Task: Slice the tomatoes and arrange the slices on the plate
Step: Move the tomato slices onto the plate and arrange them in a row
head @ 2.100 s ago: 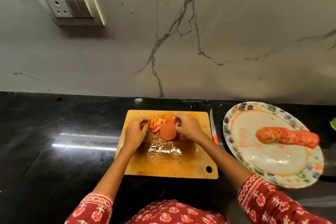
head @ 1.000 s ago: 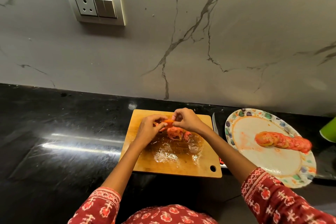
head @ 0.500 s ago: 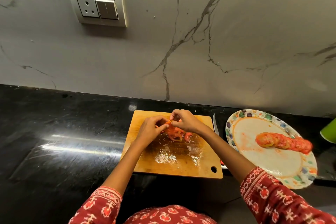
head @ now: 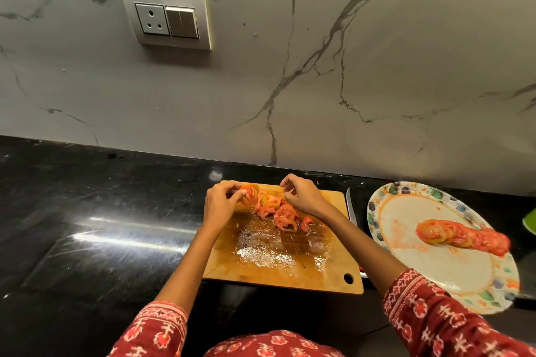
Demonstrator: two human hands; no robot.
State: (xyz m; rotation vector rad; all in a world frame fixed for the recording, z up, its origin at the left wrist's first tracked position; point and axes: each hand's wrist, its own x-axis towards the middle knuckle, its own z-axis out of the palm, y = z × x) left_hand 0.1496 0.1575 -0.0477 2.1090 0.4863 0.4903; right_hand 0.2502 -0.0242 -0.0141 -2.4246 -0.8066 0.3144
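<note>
Both hands are up at twelve o'clock on the board (head: 278,243), working over a loose heap of slices (head: 278,211). The left hand (head: 220,206) pinches one slice (head: 250,193) between thumb and fingertips, lifted clear of the heap at about nine o'clock from it, likely peeling it off so it can go across on its own. The right hand (head: 304,197) hovers at three o'clock of the heap with fingers curled and thumb near forefinger; whether it has a slice nipped I cannot tell, it looks empty and ready to take the next one. The wet, seed-flecked patch at six o'clock on the board says the cutting is done there, juice pooled where the blade worked. The knife (head: 351,206) lies just beside the board's right edge, parked out of the way, blade tip pointing to twelve. Over at three o'clock sits the plate (head: 412,278), with a neat overlapping row (head: 464,238) laid across its middle, so one tomato looks already served. My read: this is the gather-and-transfer stage for the second batch. The slices are soft and slippery, so a light pinch matters, and the carry to the plate passes over the knife.
</note>
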